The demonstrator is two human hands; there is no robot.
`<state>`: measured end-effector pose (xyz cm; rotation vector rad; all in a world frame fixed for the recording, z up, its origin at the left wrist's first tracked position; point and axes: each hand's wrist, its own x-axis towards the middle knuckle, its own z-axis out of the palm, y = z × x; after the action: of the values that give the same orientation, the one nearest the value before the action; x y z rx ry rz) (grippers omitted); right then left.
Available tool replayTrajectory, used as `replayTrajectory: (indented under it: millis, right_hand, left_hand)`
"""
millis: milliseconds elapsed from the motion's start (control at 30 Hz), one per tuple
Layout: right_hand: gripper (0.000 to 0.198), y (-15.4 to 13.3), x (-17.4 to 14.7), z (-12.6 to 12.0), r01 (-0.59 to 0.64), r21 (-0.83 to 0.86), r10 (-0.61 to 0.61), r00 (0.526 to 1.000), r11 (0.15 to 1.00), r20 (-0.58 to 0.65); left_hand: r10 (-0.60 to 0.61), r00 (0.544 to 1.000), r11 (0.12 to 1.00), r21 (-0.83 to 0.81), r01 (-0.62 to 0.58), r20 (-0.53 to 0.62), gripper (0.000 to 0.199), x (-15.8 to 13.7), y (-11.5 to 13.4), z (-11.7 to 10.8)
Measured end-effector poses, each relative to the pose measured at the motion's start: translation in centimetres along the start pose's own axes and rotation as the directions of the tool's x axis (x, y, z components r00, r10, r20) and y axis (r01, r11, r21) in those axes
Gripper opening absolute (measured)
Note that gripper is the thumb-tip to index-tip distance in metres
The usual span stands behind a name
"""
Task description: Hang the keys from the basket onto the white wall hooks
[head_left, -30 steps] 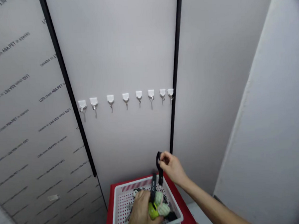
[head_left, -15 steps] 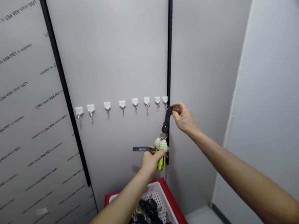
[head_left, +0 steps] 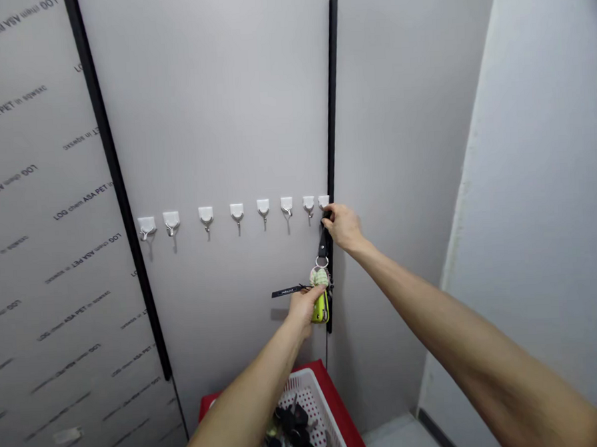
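My right hand [head_left: 343, 226] pinches the top of a black strap [head_left: 322, 241] right by the last white hook [head_left: 323, 201] of the row. Whether the strap is over that hook cannot be made out, as my fingers cover it. Below the strap hangs a metal ring [head_left: 322, 262] with a pale green checked charm [head_left: 320, 276] and a yellow-green key case [head_left: 322, 309]. Closed around the charm and case is my left hand [head_left: 304, 304]. A dark tag with lettering [head_left: 285, 291] sticks out leftward from the bunch.
Several more white hooks, such as the leftmost one [head_left: 147, 225], run along the grey panel. Below stands a white perforated basket [head_left: 333, 408] of dark keys on a red surface [head_left: 357, 440]. Black vertical strips [head_left: 119, 186] border the panel; a white wall [head_left: 541, 191] rises at right.
My right hand has brought the strap's top left and up against the last hook. The strap now hangs more upright, and my left hand has risen slightly with the key case.
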<state>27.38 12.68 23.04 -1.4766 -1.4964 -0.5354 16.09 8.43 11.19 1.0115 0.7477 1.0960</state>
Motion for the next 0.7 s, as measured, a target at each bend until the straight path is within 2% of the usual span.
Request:
replayTrajectory:
  millis: [333,567,633,700]
  right_hand:
    - [0.029,0.7,-2.5,1.0,-0.141,0.207,0.148,0.989,0.968,-0.019]
    - [0.028,1.3,-5.4,3.4,-0.259,0.316,0.223,0.964,0.913,0.147]
    - [0.029,1.4,-6.4,3.6,-0.274,0.354,0.220,0.958,0.894,0.185]
    - [0.029,1.4,-7.8,3.4,-0.227,0.355,0.182,0.971,0.907,0.155]
  left_hand:
    - [-0.053,0.998,0.992,0.116,0.057,-0.040,0.023,0.1,-1.8,-2.2]
    - [-0.116,0.993,0.977,0.177,0.118,-0.019,0.030,-0.3,-1.7,-3.3]
    - [-0.109,0.994,0.967,0.232,0.106,0.002,0.029,-0.8,-1.7,-4.3]
    - [-0.089,0.996,0.940,0.331,0.081,0.010,0.027,-1.7,-2.1,-6.1]
